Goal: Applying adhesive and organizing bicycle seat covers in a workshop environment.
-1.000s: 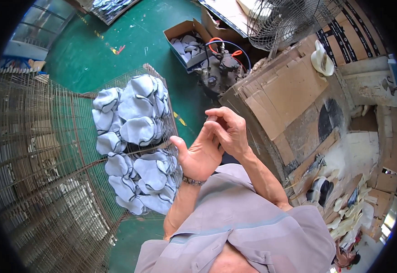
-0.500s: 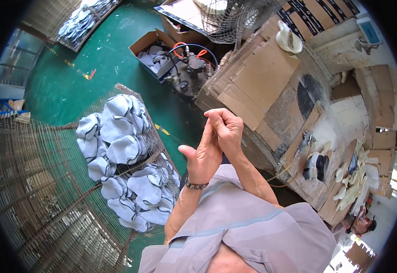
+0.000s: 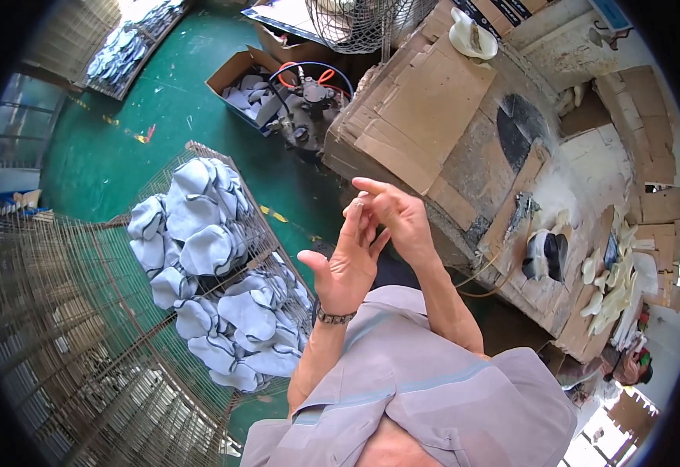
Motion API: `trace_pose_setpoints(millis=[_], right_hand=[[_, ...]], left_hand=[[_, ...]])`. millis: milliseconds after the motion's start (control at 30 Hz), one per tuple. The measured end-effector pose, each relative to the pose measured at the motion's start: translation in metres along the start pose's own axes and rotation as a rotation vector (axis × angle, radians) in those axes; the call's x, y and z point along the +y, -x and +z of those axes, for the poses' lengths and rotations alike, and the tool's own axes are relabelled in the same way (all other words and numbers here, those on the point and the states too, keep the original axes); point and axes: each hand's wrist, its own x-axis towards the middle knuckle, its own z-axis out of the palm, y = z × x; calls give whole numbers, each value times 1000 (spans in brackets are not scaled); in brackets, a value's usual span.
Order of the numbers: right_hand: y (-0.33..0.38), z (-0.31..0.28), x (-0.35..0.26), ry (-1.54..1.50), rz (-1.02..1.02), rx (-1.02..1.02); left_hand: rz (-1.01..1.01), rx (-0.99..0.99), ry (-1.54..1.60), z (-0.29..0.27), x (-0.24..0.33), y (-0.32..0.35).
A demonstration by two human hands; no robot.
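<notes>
In front of my chest my left hand (image 3: pixel 344 272) is raised with the palm showing, its thumb held out wide and its fingers stretched. A small whitish patch shows at one of its fingertips; I cannot make out what it is. My right hand (image 3: pixel 404 224) reaches over those fingertips, its index finger extended and its other fingers loosely bent beside them. No object shows in either hand. A dark beaded bracelet (image 3: pixel 335 317) circles my left wrist. Left of my hands, pale blue, dark-edged soft pieces (image 3: pixel 250 315) lie heaped in a wire cart (image 3: pixel 240 180).
At the right stands a cardboard-covered workbench (image 3: pixel 425 128) with a white moulded piece (image 3: pixel 472 37), a black-and-white object (image 3: pixel 544 255) and several cream gloves (image 3: pixel 608 284). Beyond my hands sit a metal pressure pot with hoses (image 3: pixel 309 117) and a cardboard box (image 3: pixel 225 71) of pieces.
My right hand has loosened its grip on the left fingers; its index finger has straightened and its fingers have spread. The left hand stays palm-showing. The view has shifted slightly.
</notes>
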Motion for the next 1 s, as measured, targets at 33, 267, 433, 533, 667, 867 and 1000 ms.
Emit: trace_pose_setpoints(millis=[33, 267, 433, 533, 667, 867, 1000], right_hand=[[10, 4, -8, 57, 48, 15], [46, -22, 5, 19, -151, 258], [78, -91, -5, 39, -110, 358], [97, -134, -12, -108, -80, 372], [119, -181, -28, -359, 7, 348], [156, -236, -40, -217, -156, 57], [167, -246, -55, -20, -260, 132]], left_hand=[[10, 28, -83, 4, -3, 1], [62, 150, -827, 43, -76, 3], [307, -121, -1362, 56, -136, -14], [272, -205, -1415, 61, -181, -13], [59, -110, -901, 75, -227, -4], [-129, 20, -119, 117, -252, -4], [-216, 66, 98, 131, -262, 0]])
